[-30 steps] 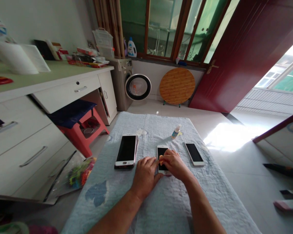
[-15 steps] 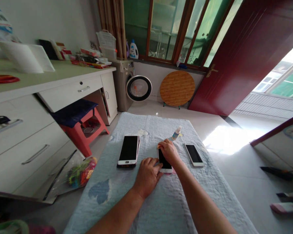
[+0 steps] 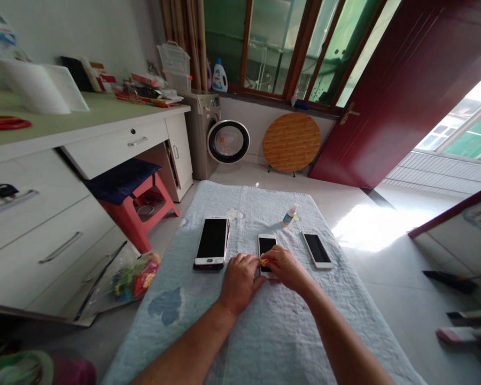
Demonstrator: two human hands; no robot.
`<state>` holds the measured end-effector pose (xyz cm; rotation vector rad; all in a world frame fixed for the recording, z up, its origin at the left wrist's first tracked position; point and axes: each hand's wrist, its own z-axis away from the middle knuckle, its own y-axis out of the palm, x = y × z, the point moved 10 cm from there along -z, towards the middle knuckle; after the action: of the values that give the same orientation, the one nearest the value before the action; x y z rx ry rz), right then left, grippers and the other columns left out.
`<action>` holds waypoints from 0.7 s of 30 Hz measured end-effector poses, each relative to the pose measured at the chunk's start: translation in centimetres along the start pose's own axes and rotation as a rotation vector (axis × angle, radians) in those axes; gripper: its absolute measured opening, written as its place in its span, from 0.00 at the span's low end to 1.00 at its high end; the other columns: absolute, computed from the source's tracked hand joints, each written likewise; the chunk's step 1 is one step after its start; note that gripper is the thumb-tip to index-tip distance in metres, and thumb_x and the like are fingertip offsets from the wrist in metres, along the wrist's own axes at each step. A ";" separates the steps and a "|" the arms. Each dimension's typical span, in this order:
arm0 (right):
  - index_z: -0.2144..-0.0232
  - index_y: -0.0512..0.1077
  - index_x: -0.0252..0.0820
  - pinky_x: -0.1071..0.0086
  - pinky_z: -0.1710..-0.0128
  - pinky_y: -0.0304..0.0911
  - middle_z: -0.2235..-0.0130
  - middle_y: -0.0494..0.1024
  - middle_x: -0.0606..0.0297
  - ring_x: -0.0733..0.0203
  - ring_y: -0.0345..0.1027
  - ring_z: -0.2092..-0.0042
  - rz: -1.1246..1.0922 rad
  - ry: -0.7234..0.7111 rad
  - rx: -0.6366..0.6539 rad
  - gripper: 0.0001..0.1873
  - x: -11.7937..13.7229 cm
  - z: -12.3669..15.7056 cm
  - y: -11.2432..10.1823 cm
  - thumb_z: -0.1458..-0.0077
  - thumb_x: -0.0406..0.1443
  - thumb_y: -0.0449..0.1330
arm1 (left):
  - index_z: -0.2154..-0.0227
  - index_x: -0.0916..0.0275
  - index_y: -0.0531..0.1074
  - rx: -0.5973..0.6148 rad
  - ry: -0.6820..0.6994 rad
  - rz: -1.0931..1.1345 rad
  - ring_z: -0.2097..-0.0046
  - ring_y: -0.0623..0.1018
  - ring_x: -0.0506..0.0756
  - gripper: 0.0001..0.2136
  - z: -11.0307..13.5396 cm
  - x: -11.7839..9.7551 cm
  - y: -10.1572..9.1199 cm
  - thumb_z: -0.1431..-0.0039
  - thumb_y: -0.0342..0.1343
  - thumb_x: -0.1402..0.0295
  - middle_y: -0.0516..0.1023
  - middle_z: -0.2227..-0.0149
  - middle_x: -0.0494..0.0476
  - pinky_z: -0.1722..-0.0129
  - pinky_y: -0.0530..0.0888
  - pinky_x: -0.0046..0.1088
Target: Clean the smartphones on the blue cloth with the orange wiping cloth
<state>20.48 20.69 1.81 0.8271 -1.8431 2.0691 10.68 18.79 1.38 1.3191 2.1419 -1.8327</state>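
Observation:
A white-framed smartphone [image 3: 268,243] with a dark screen lies face up on the cloth-covered table [image 3: 208,342]. My left hand [image 3: 239,283] steadies it, fingers at its left edge and thumb near its bottom end. Over the lower screen my right hand [image 3: 287,267] pinches a small orange cloth [image 3: 263,261] against the glass; most of that cloth is hidden by the fingers. To the left lies a larger white phone [image 3: 212,239], stacked on another dark device. Another white phone [image 3: 317,250] lies on the right. A small spray bottle [image 3: 289,215] stands beyond my right hand.
Left of the table are a red stool [image 3: 154,208] with a dark blue top and a plastic bag [image 3: 132,280] of colourful items. White drawers [image 3: 60,246] stand further left. A washing machine [image 3: 203,136] with its door open and a round wooden tabletop [image 3: 292,141] stand behind.
My right hand has moved from the phone's top end down toward its lower part, uncovering the upper screen. The left hand stays at the phone's left side. The view has shifted slightly.

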 end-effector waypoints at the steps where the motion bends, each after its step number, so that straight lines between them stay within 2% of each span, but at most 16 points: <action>1: 0.63 0.79 0.42 0.72 0.60 0.59 0.66 0.73 0.63 0.63 0.67 0.62 -0.005 0.005 -0.002 0.12 0.1 0.3 0.1 0.43 0.30 0.55 | 0.54 0.60 0.70 -0.024 -0.011 0.004 0.53 0.72 0.60 0.14 0.0 0.3 0.0 0.39 0.56 0.60 0.75 0.55 0.58 0.54 0.68 0.39; 4: 0.64 0.78 0.42 0.72 0.60 0.58 0.64 0.71 0.63 0.64 0.66 0.62 -0.006 0.001 -0.006 0.12 0.7 1.0 0.7 0.45 0.28 0.55 | 0.42 0.62 0.59 -0.071 -0.020 0.034 0.49 0.72 0.62 0.26 0.0 0.8 -0.1 0.40 0.56 0.59 0.73 0.49 0.62 0.50 0.68 0.41; 7: 0.65 0.78 0.41 0.73 0.60 0.58 0.64 0.70 0.63 0.65 0.65 0.63 -0.015 -0.026 0.000 0.13 1.6 1.8 1.1 0.45 0.27 0.54 | 0.38 0.61 0.54 -0.024 0.004 0.065 0.47 0.71 0.61 0.30 -0.2 0.6 0.3 0.40 0.56 0.60 0.74 0.49 0.62 0.48 0.68 0.43; 10: 0.66 0.77 0.41 0.73 0.61 0.58 0.65 0.69 0.63 0.65 0.65 0.63 -0.013 -0.030 0.002 0.12 1.6 2.8 0.7 0.43 0.28 0.54 | 0.42 0.59 0.63 0.015 0.003 0.045 0.46 0.70 0.61 0.25 -0.3 0.5 0.5 0.41 0.58 0.59 0.75 0.48 0.59 0.48 0.67 0.42; 13: 0.67 0.77 0.42 0.73 0.60 0.57 0.65 0.69 0.64 0.64 0.65 0.63 0.009 0.006 0.006 0.11 0.3 3.8 -0.1 0.43 0.30 0.54 | 0.50 0.56 0.72 0.022 0.017 0.035 0.46 0.69 0.61 0.17 -0.2 0.3 0.5 0.43 0.61 0.62 0.74 0.45 0.54 0.47 0.67 0.43; 17: 0.68 0.78 0.43 0.73 0.60 0.57 0.65 0.70 0.64 0.64 0.66 0.63 0.029 0.052 0.003 0.13 -1.9 4.5 -1.0 0.45 0.28 0.53 | 0.53 0.54 0.74 0.012 0.018 0.032 0.46 0.69 0.60 0.16 -0.2 0.3 0.6 0.45 0.63 0.66 0.74 0.45 0.52 0.47 0.66 0.43; 21: 0.67 0.78 0.43 0.73 0.60 0.57 0.65 0.70 0.64 0.64 0.66 0.62 0.066 0.078 -0.001 0.14 -2.2 4.2 -0.8 0.46 0.28 0.53 | 0.52 0.55 0.74 0.022 0.027 0.021 0.46 0.69 0.61 0.16 -0.2 0.2 0.7 0.44 0.63 0.66 0.74 0.45 0.53 0.47 0.66 0.44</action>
<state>23.73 17.12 1.40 0.6845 -1.8530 2.1087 11.05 19.03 0.80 1.3734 2.1186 -1.8463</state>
